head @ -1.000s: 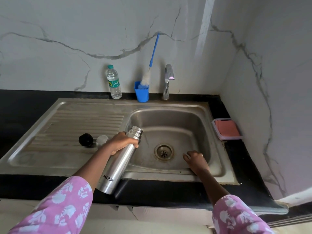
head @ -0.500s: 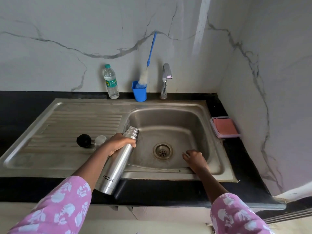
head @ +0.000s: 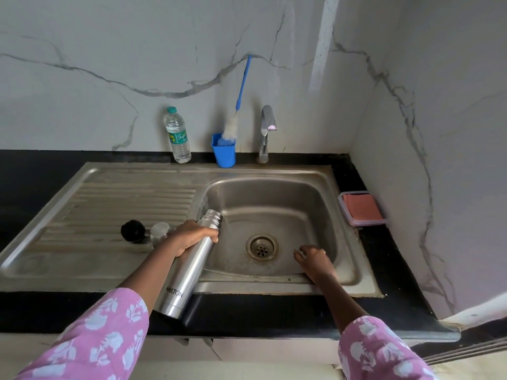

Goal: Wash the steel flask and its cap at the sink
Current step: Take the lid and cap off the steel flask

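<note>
Single view, head-worn and wide-angle. It looks forward and steeply down at close range onto the sink (head: 274, 173), centred in frame. The wall (head: 109, 50) fills the upper half. The left sleeve (head: 96, 338) and right sleeve (head: 378, 352) occupy the lower corners.

White marble-look back wall (head: 109, 50), grey veins running across it. Right wall (head: 452, 133) in same finish, meeting back wall in corner. Pale vertical band of light (head: 323, 37) down back wall, just left of corner. Glossy black stone countertop (head: 41, 171) along both walls. Stainless steel sink (head: 123, 193) sunk into countertop, ribbed drainboard at left, basin at right. Chrome tap (head: 264, 133) at basin's back rim. Cream cabinet front (head: 274, 349) below countertop. Light soft, even; dull sheen on steel.
</note>
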